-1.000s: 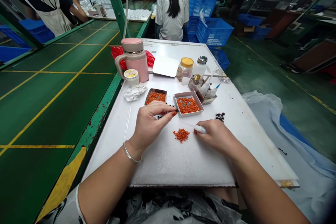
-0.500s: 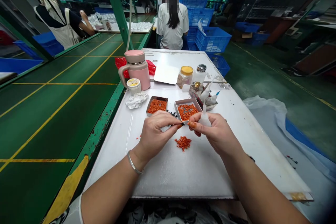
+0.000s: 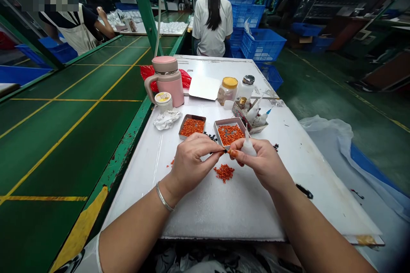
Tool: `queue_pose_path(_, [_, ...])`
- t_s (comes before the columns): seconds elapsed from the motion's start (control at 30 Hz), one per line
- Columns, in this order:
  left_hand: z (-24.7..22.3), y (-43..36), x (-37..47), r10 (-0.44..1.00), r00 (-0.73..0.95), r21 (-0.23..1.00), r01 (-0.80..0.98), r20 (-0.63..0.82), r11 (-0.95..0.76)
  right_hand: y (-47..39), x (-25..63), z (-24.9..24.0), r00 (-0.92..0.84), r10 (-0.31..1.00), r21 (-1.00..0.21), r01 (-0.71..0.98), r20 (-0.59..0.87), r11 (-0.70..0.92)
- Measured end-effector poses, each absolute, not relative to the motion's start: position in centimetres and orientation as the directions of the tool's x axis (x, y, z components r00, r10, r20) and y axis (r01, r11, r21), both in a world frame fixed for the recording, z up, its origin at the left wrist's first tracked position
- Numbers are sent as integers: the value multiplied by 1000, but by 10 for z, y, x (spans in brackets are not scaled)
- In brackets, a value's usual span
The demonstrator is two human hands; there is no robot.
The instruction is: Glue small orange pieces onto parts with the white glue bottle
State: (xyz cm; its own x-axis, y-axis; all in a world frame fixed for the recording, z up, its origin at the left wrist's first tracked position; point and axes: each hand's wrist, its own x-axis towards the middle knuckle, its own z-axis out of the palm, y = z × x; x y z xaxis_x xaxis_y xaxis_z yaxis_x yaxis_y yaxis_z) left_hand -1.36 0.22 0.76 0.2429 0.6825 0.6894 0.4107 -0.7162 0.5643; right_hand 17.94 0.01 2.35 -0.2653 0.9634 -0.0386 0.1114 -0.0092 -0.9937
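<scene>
Behind the hands, in the middle of the frame, two shallow metal trays sit side by side on the white worktop (image 3: 224,204): the left tray (image 3: 192,126) and the right tray (image 3: 229,133), both holding orange beads. A scatter of small black pieces (image 3: 210,137) lies between them. Further back stand one pink mug (image 3: 166,81) with a lid, one small white tub (image 3: 163,101), one crumpled tissue (image 3: 166,119), one yellow-lidded jar (image 3: 227,90), one silver-lidded bottle (image 3: 246,86) and a clear box of small tools (image 3: 253,119). A white sheet (image 3: 204,87) lies flat near the jar, and a red bag (image 3: 184,79) shows behind the mug. Two other people are at work in the upper part of the frame, one at upper left, one at top centre with the back turned.

The left hand (image 3: 192,164) is closed, thumb and forefinger pinched on a tiny dark piece (image 3: 225,151) at centre frame; it is too small to tell which way it points. The right hand (image 3: 264,164) is wrapped around a small white squeeze bottle (image 3: 247,147), which stands nearly upright, its long axis vertical and its nozzle toward the top of the frame; its orange-stained fingertips (image 3: 233,152) meet the left hand's. Just below them lies one small heap of orange beads (image 3: 224,172). Nothing covers the meeting fingertips.
</scene>
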Motion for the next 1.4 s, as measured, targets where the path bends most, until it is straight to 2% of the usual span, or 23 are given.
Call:
queue_pose_path(0.3, [7,2,-14,650,277,504,448,707,-739,0,181,22,-256,967,-981,184,11,59])
queue_pose_path(1.4, [4,4,-14,640,344,471,460,687,-753,-1,185,20,-256,967,-972,230,-8,52])
